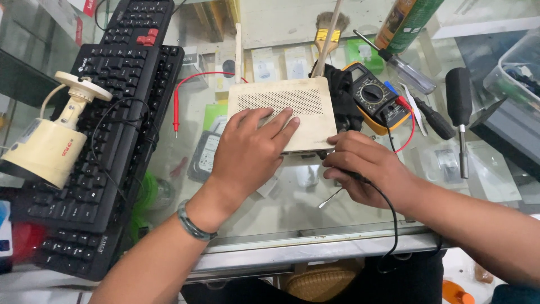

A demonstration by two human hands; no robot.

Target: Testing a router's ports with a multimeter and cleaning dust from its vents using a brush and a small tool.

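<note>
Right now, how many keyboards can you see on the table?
2. One black plastic keyboard lies slanted on the glass table, left of the beige box. A second black keyboard lies partly under it, poking out below. More could be hidden underneath.

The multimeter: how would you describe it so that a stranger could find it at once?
On the glass counter, look just right of the cream box under the left hand. The multimeter lies there beside a black cloth. Only it has a yellow-edged dark body with a round dial and red lead.

Black keyboards (121,84), multimeter (376,98), paintbrush (328,31)
</note>
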